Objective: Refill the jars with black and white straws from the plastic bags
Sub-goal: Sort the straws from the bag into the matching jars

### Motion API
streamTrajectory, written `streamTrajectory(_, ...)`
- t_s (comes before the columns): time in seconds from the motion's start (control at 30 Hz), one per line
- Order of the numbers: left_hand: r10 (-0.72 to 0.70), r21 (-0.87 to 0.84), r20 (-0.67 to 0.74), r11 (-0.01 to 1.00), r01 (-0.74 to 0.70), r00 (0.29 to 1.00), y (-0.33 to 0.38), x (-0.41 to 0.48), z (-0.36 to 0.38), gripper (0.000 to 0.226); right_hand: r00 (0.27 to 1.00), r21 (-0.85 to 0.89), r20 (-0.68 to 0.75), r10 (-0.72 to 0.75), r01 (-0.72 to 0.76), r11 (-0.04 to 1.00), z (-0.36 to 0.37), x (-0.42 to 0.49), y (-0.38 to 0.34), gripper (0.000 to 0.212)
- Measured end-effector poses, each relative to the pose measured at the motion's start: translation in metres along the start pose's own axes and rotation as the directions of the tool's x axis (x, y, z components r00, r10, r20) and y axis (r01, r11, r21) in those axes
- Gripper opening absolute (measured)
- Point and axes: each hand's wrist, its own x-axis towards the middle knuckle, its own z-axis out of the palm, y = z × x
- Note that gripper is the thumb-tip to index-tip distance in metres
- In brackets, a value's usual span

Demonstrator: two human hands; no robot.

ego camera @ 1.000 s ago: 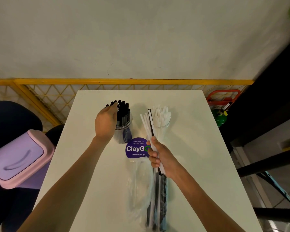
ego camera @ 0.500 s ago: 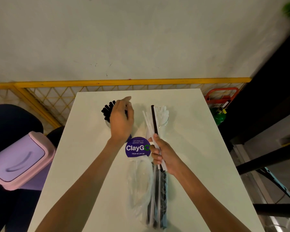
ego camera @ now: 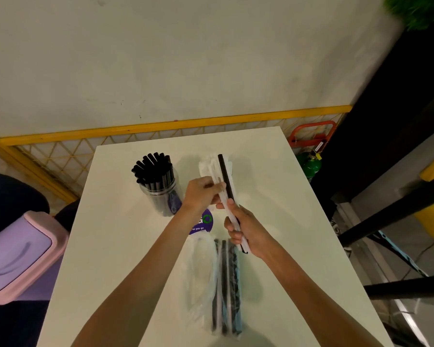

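A clear jar [ego camera: 158, 189] packed with black straws stands at the back left of the white table [ego camera: 125, 246]. To its right a jar of white straws [ego camera: 206, 166] is mostly hidden behind my hands. My right hand [ego camera: 246, 231] grips a small bundle of white straws with one black straw [ego camera: 224, 176], pointing away from me. My left hand [ego camera: 202, 194] pinches the white straws of that bundle above my right hand. Plastic bags [ego camera: 218, 284] with black and white straws lie on the table near me.
A round purple sticker [ego camera: 204, 222] sits on the table between the jars and the bags. A pink and lilac bin [ego camera: 18, 251] stands left of the table. A yellow mesh fence [ego camera: 60, 156] runs behind it, with a green cylinder [ego camera: 311, 166] at the right.
My left hand left the black-straw jar and moved right to the bundle in my right hand, taking hold of its white straws. The view shifted slightly.
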Motion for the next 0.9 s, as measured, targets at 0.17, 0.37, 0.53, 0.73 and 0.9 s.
streamTrajectory(0.17, -0.036, 0.0, 0.017, 0.999, 0.036, 0.999, 0.006, 0.005, -0.002, 0.004, 1.0, -0.003, -0.008, 0.011, -0.011, 1.0, -0.009, -0.002, 0.0, 0.045)
streamTrajectory(0.37, 0.167, 0.072, -0.158, 0.985, -0.157, 0.973, 0.045, 0.018, -0.024, 0.014, 0.997, -0.043, -0.081, 0.005, -0.008, 0.999, -0.024, 0.0, 0.0, 0.04)
streamTrajectory(0.53, 0.518, 0.29, -0.34, 0.852, -0.436, 0.785, 0.073, 0.024, -0.037, 0.02, 0.996, -0.022, -0.087, 0.0, -0.002, 1.0, -0.034, 0.003, -0.001, 0.038)
streamTrajectory(0.73, 0.615, 0.439, -0.224, 0.756, -0.485, 0.756, 0.071, 0.03, -0.033, 0.026, 0.996, 0.002, -0.091, 0.007, -0.007, 1.0, -0.045, 0.005, 0.0, 0.038)
streamTrajectory(0.9, 0.624, 0.544, -0.211, 0.715, -0.44, 0.753, 0.056, 0.037, -0.024, 0.026, 0.996, 0.006, -0.086, 0.014, -0.014, 1.0, -0.05, 0.005, 0.0, 0.037)
